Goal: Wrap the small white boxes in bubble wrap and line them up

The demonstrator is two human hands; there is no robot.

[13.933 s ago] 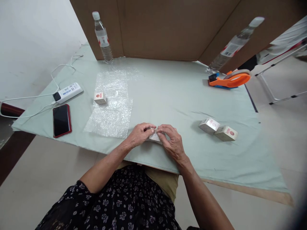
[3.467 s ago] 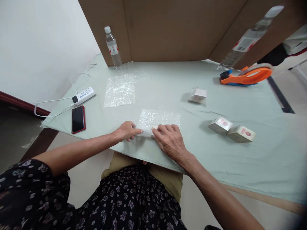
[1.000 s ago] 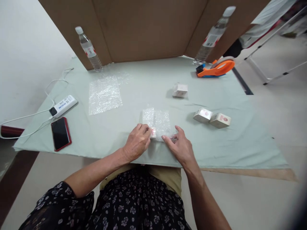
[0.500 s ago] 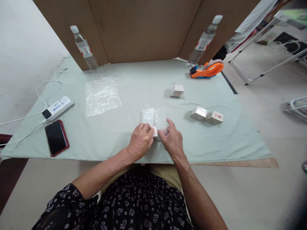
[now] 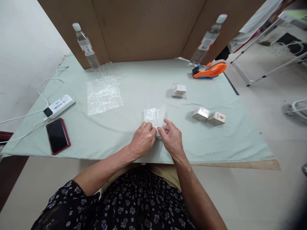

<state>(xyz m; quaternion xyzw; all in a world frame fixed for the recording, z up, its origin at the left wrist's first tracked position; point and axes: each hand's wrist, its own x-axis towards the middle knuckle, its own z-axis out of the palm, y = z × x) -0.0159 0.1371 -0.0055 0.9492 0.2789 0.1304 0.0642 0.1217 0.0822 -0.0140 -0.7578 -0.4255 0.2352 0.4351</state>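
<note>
Near the front edge of the cloth, a small white box is mostly hidden between my hands, with a sheet of bubble wrap (image 5: pixel 153 115) about it and spreading out beyond. My left hand (image 5: pixel 144 138) has its fingers closed on the box's left side. Thumb and fingers of my right hand (image 5: pixel 172 140) pinch the wrap at the box's right side. To the right stand a white box (image 5: pixel 200 113) and a beige box (image 5: pixel 216 118) side by side. Behind them sits another small box (image 5: pixel 179 90) in clear wrap.
More bubble wrap (image 5: pixel 104 95) lies flat on the left. An orange tape dispenser (image 5: pixel 209 70) is at the back right. Two water bottles (image 5: pixel 89 51) stand against a cardboard screen (image 5: pixel 146 28). A phone (image 5: pixel 58 136) and a white power strip (image 5: pixel 59 106) with cables lie at far left.
My right hand has brought a flap of bubble wrap inward over the box, its thumb now closer to my left fingers. Less of the box shows.
</note>
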